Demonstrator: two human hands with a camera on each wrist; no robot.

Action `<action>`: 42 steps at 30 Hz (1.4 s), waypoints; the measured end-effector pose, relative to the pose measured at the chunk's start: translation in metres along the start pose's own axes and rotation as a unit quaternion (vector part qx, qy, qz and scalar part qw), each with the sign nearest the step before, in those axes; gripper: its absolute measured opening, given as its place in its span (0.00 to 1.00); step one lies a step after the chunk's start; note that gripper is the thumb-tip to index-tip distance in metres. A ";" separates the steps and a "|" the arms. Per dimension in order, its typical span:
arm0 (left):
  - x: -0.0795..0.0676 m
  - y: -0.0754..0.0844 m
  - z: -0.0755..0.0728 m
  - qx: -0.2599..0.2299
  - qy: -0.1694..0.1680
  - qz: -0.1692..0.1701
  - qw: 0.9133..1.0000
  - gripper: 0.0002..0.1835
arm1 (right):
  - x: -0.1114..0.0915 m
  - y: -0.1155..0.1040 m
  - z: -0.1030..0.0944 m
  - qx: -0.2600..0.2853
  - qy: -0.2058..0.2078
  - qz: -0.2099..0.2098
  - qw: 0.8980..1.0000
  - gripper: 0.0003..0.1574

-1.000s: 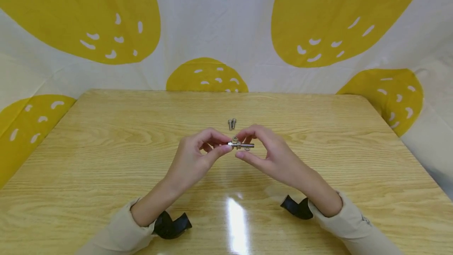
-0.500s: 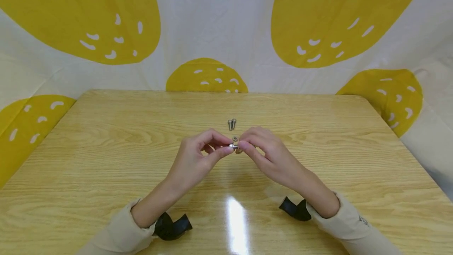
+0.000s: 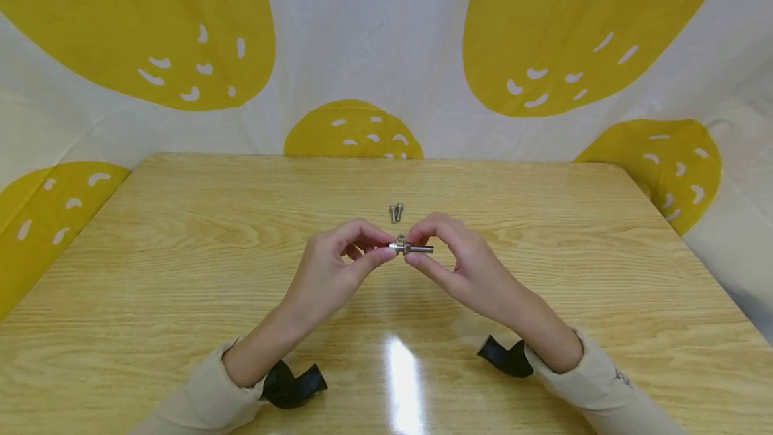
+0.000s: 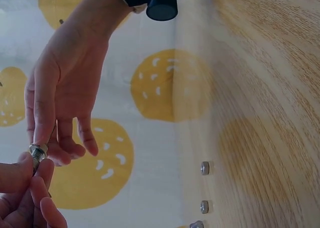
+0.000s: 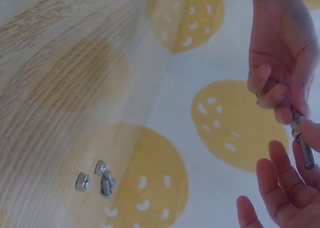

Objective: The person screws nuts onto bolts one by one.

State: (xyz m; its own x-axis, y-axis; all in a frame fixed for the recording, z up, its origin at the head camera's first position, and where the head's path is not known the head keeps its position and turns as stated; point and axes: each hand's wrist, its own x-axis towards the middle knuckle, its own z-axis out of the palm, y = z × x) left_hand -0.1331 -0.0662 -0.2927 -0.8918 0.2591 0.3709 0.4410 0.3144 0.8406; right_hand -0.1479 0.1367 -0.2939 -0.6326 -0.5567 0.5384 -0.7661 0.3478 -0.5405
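Close over the table, my left hand (image 3: pixel 338 264) pinches a metal bolt (image 3: pixel 425 249) near its head, and the fingertips cover part of that end. The threaded shank points right, toward the right palm. A nut (image 3: pixel 407 248) sits around the shank partway along. My right hand (image 3: pixel 461 264) has its thumb and index finger at either side of this nut, pinching it. In the right wrist view the bolt (image 5: pixel 308 157) sticks out past the right thumb, its threaded end bare. The left wrist view shows the nut (image 4: pixel 38 151) and threads between the two hands' fingertips.
Two more bolts (image 3: pixel 395 213) lie side by side on the wooden table (image 3: pixel 241 193), beyond the hands. Two loose nuts (image 5: pixel 82 181) rest near them in the right wrist view. A white cloth with yellow fruit shapes (image 3: pixel 368 52) hangs behind the table.
The right fingers stood apart around the nut a second ago, then closed over the bolt with the thumb rolled upward. Now the thumb is lower, back at the nut. The left hand stays put.
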 end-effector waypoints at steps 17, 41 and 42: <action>-0.001 0.001 -0.001 0.006 0.001 0.004 1.000 0.06 | 0.001 -0.004 -0.001 0.000 -0.014 0.036 0.999 0.16; 0.000 0.001 -0.001 0.004 -0.003 -0.005 1.000 0.06 | 0.001 -0.003 -0.001 -0.012 -0.001 0.029 1.000 0.17; 0.000 0.001 -0.001 0.005 -0.004 -0.005 1.000 0.06 | 0.002 -0.003 -0.001 -0.012 0.003 0.016 1.000 0.17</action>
State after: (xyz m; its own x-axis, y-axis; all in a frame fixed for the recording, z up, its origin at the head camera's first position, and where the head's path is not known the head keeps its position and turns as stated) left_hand -0.1325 -0.0667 -0.2914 -0.8951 0.2628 0.3602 0.4336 0.3252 0.8404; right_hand -0.1472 0.1352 -0.2913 -0.6571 -0.5413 0.5246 -0.7482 0.3837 -0.5413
